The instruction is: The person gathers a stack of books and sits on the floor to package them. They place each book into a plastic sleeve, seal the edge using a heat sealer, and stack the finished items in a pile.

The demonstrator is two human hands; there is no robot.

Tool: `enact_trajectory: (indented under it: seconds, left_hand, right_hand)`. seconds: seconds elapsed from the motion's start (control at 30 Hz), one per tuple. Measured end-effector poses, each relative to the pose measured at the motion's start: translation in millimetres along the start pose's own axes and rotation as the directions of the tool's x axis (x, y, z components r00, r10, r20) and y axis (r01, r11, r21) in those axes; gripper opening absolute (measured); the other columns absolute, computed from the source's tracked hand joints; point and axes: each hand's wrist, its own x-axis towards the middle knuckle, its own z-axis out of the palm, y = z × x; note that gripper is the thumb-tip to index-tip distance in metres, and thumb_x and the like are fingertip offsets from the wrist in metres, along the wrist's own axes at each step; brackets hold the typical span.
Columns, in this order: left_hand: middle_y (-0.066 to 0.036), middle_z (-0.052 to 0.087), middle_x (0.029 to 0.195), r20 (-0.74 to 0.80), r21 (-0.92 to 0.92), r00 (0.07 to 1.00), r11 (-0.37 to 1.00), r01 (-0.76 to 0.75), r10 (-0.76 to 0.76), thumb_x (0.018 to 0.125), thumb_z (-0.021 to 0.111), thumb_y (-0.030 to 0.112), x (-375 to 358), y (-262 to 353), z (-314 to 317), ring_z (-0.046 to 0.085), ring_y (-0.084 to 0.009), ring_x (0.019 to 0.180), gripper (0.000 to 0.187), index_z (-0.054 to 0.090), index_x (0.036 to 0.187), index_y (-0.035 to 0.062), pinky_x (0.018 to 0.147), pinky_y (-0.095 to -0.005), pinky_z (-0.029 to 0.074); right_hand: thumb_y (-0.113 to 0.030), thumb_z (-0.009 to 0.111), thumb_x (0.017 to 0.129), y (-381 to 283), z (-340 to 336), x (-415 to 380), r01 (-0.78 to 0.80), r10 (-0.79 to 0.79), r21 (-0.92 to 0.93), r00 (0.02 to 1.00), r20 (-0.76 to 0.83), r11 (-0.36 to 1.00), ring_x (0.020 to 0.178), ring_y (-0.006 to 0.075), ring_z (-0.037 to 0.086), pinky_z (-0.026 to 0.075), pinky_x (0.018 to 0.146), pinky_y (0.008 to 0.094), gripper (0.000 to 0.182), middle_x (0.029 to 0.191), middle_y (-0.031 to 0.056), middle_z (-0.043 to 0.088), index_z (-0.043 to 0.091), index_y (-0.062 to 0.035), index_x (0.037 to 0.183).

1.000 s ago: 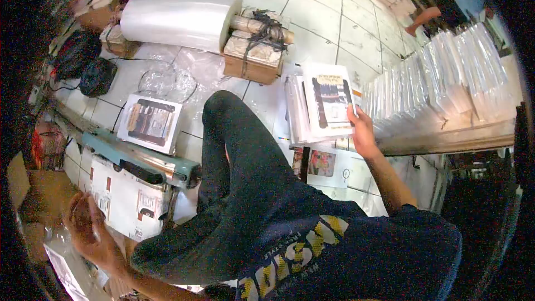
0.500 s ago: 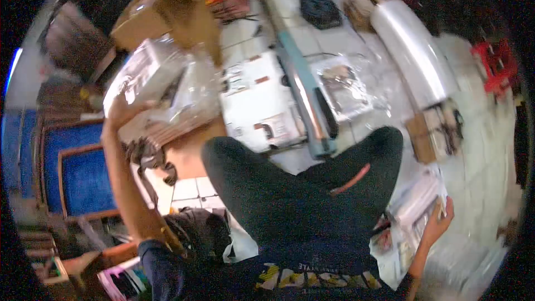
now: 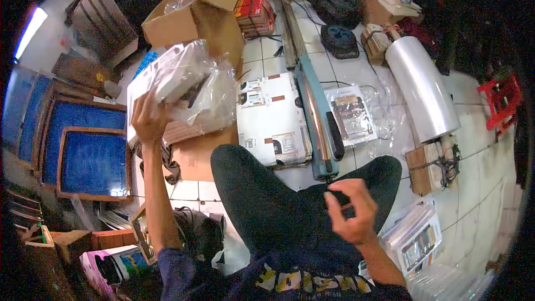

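Observation:
My left hand is closed on the near edge of a clear plastic-wrapped pack, on a pile of wrapped packs at the left. Above my lap, my right hand is loosely curled, its thumb and fingers slightly apart, with nothing visible between them. Just beyond it lies the near end of a long blue-grey bar sealer with a black handle. Left of the sealer is a stack of white printed sheets. To its right is a plastic-wrapped printed pack.
An open cardboard box stands behind the left pile. A large clear plastic roll and a tied brown bundle are at the right. Wrapped packs lie right of my knee. Blue framed screens are at far left.
My right hand has moved from the wrapped packs at the lower right to above my lap. My left hand has shifted right in view and closed on a wrapped pack. The camera view has shifted.

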Motion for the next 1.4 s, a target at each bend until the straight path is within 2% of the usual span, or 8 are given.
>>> enact_trajectory:
  seconds: [0.43,0.63,0.87,0.9,0.97,1.03,1.13,1.4]
  left_hand:
    - [-0.017,0.067,0.091,-0.160,0.118,0.831,0.826,0.552,-0.533,0.083,0.073,0.018,-83,141,-126,0.064,-0.0208,0.076,0.033,0.062,0.102,-0.0064,0.065,-0.0285,0.050]
    - [-0.017,0.067,0.110,0.393,-0.553,0.920,0.800,0.234,0.003,0.085,0.059,0.000,-105,245,-116,0.064,-0.0247,0.106,0.021,0.067,0.104,0.0001,0.090,-0.0382,0.052]
    - [-0.020,0.058,0.121,0.567,-0.349,0.781,0.783,0.515,-0.260,0.072,0.076,0.016,-119,223,-110,0.057,-0.0297,0.113,0.073,0.041,0.134,-0.0011,0.102,-0.0400,0.038]
    - [-0.023,0.055,0.124,0.680,-0.389,0.372,0.120,0.913,-0.632,0.079,0.071,0.015,-145,210,-102,0.052,-0.0263,0.117,0.064,0.041,0.132,-0.0052,0.102,-0.0391,0.036]
    - [-0.017,0.060,0.112,0.331,-0.163,0.448,0.417,0.894,-0.831,0.096,0.053,0.022,-159,167,-79,0.057,-0.0206,0.102,0.044,0.044,0.128,-0.0070,0.091,-0.0327,0.042]
    - [-0.011,0.059,0.119,0.812,-0.004,-0.204,-0.355,0.935,-0.546,0.098,0.049,0.030,-195,114,-77,0.054,-0.0175,0.109,0.043,0.051,0.123,-0.0041,0.093,-0.0320,0.041]
    - [-0.008,0.062,0.113,0.930,-0.303,0.017,-0.738,0.603,-0.368,0.098,0.051,0.027,-207,124,-71,0.055,-0.0145,0.104,0.037,0.055,0.120,-0.0022,0.091,-0.0311,0.043]
    - [-0.006,0.067,0.097,0.796,-0.312,0.167,-0.158,0.937,-0.582,0.092,0.060,0.017,-109,140,-120,0.061,-0.0095,0.083,0.030,0.059,0.114,-0.0034,0.074,-0.0236,0.048]
  right_hand:
    - [-0.047,0.043,0.097,-7,83,26,-0.642,0.221,0.555,0.736,0.640,0.530,0.103,0.0240,0.061,0.045,0.094,0.0334,0.055,0.108,0.0150,0.062,0.052,-0.0001,0.124]
    - [-0.073,0.031,0.087,32,84,33,-0.740,0.172,0.504,0.482,0.859,-0.446,0.104,0.0282,0.061,0.048,0.093,0.0399,0.091,0.119,0.0177,0.060,0.046,0.0065,0.128]
    - [-0.006,0.074,0.079,63,109,23,-0.789,0.422,0.563,0.611,0.670,0.247,0.089,0.0196,0.065,0.055,0.076,0.0354,0.044,0.108,0.0112,0.064,0.055,0.0002,0.118]
    - [-0.006,0.074,0.079,65,110,22,-0.791,0.421,0.561,0.607,0.674,0.243,0.089,0.0196,0.065,0.055,0.076,0.0354,0.044,0.108,0.0112,0.064,0.055,0.0002,0.118]
    - [-0.008,0.073,0.080,73,107,22,-0.848,0.428,0.522,0.505,0.749,0.088,0.093,0.0196,0.064,0.056,0.078,0.0353,0.046,0.109,0.0115,0.064,0.052,0.0003,0.121]
    - [-0.008,0.074,0.079,88,114,15,-0.846,0.399,0.525,0.515,0.759,0.093,0.097,0.0202,0.063,0.055,0.083,0.0359,0.052,0.110,0.0114,0.063,0.049,-0.0008,0.125]
    - [-0.008,0.077,0.076,78,114,8,-0.790,0.442,0.564,0.607,0.661,0.241,0.097,0.0211,0.063,0.054,0.083,0.0358,0.059,0.110,0.0119,0.063,0.047,-0.0012,0.126]
    - [-0.006,0.077,0.074,98,125,-15,-0.828,0.403,0.555,0.537,0.741,0.082,0.099,0.0214,0.062,0.053,0.085,0.0381,0.060,0.110,0.0124,0.062,0.047,-0.0029,0.126]
